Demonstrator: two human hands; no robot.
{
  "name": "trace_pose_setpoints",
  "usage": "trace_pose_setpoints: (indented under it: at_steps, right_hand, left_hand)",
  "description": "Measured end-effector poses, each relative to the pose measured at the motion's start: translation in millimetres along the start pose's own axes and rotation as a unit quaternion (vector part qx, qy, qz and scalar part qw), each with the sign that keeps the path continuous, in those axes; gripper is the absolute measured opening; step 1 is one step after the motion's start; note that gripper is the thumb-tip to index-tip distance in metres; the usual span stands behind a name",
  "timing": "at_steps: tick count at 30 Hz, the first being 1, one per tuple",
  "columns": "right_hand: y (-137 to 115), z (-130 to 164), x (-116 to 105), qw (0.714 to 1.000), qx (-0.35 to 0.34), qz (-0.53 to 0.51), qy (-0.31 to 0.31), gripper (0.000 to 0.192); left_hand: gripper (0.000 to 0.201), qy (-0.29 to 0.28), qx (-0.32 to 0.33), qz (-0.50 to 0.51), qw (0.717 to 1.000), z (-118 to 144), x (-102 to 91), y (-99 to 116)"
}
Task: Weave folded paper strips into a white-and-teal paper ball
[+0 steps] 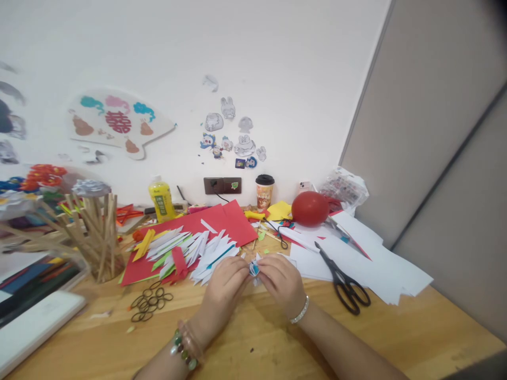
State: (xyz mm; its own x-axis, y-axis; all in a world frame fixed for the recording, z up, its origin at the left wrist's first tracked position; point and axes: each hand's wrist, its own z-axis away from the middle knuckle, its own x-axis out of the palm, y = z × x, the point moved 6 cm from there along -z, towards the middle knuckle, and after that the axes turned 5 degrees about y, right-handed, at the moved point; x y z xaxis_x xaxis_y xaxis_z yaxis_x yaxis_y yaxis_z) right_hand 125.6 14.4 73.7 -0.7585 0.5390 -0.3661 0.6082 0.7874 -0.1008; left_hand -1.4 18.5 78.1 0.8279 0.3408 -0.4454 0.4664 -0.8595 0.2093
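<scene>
wooden desk, both hands on a small paper piece

wooden desk point(253, 338) against a white wall, and at its middle you hold a small folded paper piece point(254, 268), white with a bit of blue showing. your left hand point(227, 285) and right hand point(282, 282) meet on it, fingers curled in and pinched shut on the piece from either side, so most of it is hidden; it sits just above the desk, near the front edge of the paper pile. a beaded bracelet point(184, 352) is on your left wrist, a silver one point(300, 312) on your right.

just behind your hands lies a heap of white paper strips point(202, 250) on a red sheet point(222, 221), with yellow and green strips mixed in. left of your left hand, black rubber bands point(149, 303) are scattered on the wood. right of your right hand, black scissors point(344, 279) lie on a spread of white sheets point(376, 264).

farther back stand a red balloon point(310, 209), a lidded cup point(264, 192) and a yellow bottle point(160, 199). at the far left, a holder of wooden sticks point(97, 232) stands near a white tablet point(35, 327).
</scene>
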Motion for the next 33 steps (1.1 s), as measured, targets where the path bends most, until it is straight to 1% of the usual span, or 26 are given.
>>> trace_pose_setpoints:
  at_steps: [1,3,5,6,7,9,10,11,12,14,16,19,20,21,23,25,29,33]
  right_hand:
    - [3,-1,1,1.000,0.013,-0.016,-0.018,0.010]
    - [11,-2,5,0.994,0.066,-0.060,-0.061,0.006]
    - [24,0,11,0.975,0.161,-0.113,-0.100,0.008]
    - [32,3,15,0.958,0.219,-0.143,-0.117,0.010]
    - [38,8,20,0.935,0.278,-0.176,-0.135,0.012]
    - [48,20,32,0.871,0.387,-0.251,-0.167,0.017]
    - [50,27,38,0.838,0.423,-0.291,-0.186,0.019]
    - [52,33,43,0.813,0.448,-0.314,-0.199,0.020]
    - [54,37,46,0.800,0.465,-0.317,-0.208,0.020]
    - [57,44,50,0.790,0.478,-0.310,-0.228,0.020]
    - [59,48,53,0.783,0.478,-0.310,-0.248,0.021]
    - [59,50,55,0.756,0.485,-0.347,-0.269,0.024]
    - [59,51,56,0.752,0.486,-0.352,-0.273,0.025]
    - [60,51,56,0.752,0.485,-0.351,-0.275,0.025]
    - [62,50,55,0.765,0.477,-0.332,-0.276,0.025]
    - [63,50,55,0.777,0.470,-0.318,-0.274,0.024]
    - [63,51,57,0.773,0.470,-0.330,-0.269,0.023]
    - [62,50,58,0.771,0.466,-0.340,-0.269,0.019]
  left_hand:
    - [0.009,-0.013,-0.025,0.015,0.999,-1,1.7,-3]
    - [0.007,-0.048,-0.107,0.054,0.992,-3,7.3,-12]
    - [0.010,-0.084,-0.216,0.104,0.967,-2,15.2,-26]
    - [0.012,-0.105,-0.265,0.132,0.949,0,20.2,-33]
    - [0.015,-0.116,-0.309,0.166,0.929,2,24.5,-38]
    - [0.020,-0.153,-0.386,0.238,0.878,10,35.3,-47]
    - [0.023,-0.168,-0.413,0.267,0.854,15,39.9,-50]
    - [0.024,-0.183,-0.433,0.290,0.834,20,43.9,-52]
    - [0.026,-0.194,-0.446,0.307,0.818,24,47.1,-53]
    - [0.026,-0.206,-0.455,0.322,0.804,31,51.0,-56]
    - [0.025,-0.213,-0.449,0.316,0.808,35,53.1,-58]
    - [0.023,-0.229,-0.432,0.279,0.827,35,55.3,-60]
    - [0.022,-0.232,-0.426,0.267,0.833,35,56.0,-60]
    - [0.021,-0.234,-0.420,0.257,0.839,34,56.6,-61]
    - [0.019,-0.230,-0.411,0.246,0.847,34,57.6,-61]
    - [0.018,-0.225,-0.408,0.245,0.850,34,58.3,-61]
    - [0.019,-0.222,-0.406,0.242,0.853,33,56.8,-58]
    - [0.017,-0.227,-0.381,0.208,0.872,29,53.8,-53]
